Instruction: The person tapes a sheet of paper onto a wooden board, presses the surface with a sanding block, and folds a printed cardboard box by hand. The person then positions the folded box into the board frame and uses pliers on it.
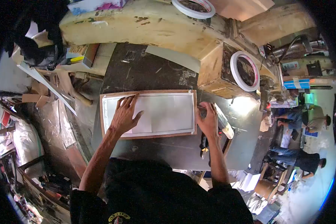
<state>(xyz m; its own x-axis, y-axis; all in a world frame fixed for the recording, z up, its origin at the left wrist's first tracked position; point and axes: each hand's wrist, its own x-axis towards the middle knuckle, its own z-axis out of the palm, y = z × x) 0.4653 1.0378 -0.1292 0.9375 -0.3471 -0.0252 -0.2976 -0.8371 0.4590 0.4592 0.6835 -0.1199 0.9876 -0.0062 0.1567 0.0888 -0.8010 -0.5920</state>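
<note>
A rectangular brown-edged board [149, 136] with a white inner border and a pale sheet [164, 112] lies on the dark work surface [138, 71]. My left hand [125, 115] rests on the board's left part, palm down, fingers spread, with fingertips at the top edge. Beside the board's right edge is my right hand [208, 118], its fingers curled round something dark that I cannot make out. A long tube-like object [224, 121] lies just right of that hand, and a dark tool with an orange-yellow tip [204, 149] lies below it.
Beyond the board runs a worn cream machine beam [138, 28] bearing a white tape roll [194, 8]. Another tape roll [245, 71] hangs on the block at the right. Two people [300, 158] are at the far right. A white sack [28, 147] stands at the left.
</note>
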